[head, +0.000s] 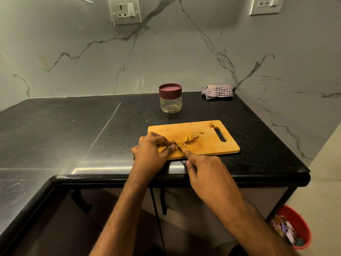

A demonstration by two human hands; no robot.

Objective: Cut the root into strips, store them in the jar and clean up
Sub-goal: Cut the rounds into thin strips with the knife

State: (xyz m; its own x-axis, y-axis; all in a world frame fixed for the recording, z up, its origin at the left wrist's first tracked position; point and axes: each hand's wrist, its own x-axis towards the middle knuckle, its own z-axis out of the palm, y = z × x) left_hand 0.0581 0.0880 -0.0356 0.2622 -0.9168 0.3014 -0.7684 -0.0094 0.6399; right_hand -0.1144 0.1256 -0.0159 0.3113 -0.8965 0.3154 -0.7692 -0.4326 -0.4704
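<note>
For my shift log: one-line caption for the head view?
Right hand slices root with knife on cutting board; left hand steadies it.

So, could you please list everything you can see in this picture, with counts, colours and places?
cutting board: one, light wood, on the counter's right part
root slices: a fanned row, yellow, mid board
knife: one, blade on the board
jar: one, clear, maroon lid on, behind the board
cloth: one, checked, back right corner
counter: one, black
sockets: two, white, on the marble wall
bin: one, red, floor at right
left hand: steadies the root
right hand: grip on the knife
</note>
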